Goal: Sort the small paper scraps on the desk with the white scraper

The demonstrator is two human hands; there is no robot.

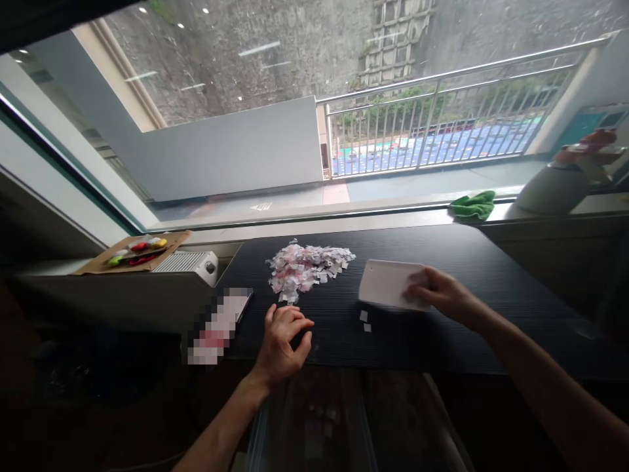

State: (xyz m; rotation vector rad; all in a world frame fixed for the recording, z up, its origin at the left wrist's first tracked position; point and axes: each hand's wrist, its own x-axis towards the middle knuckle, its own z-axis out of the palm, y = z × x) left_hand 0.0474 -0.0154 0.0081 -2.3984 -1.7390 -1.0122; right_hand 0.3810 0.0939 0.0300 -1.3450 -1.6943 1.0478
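My right hand (437, 293) grips the right end of a white rectangular box (386, 282), which has a small hole near its upper left corner. The box is tilted over the black table, and I cannot see inside it. Two small white paper squares (365, 321) lie just below its left end. A heap of small white and pinkish paper pieces (304, 265) is spread at the far left of the table. Close in front of that heap, my left hand (287, 337) hovers with loosely bent fingers, thumb apart, and nothing visible in it.
The black table (442, 341) stands against a window sill. A pixelated flat object (221, 328) lies at its left edge. On the sill are a green cloth (472, 205) and cardboard (171, 242) bearing colourful items. Below the table's front edge sits a dim transparent container (363, 426).
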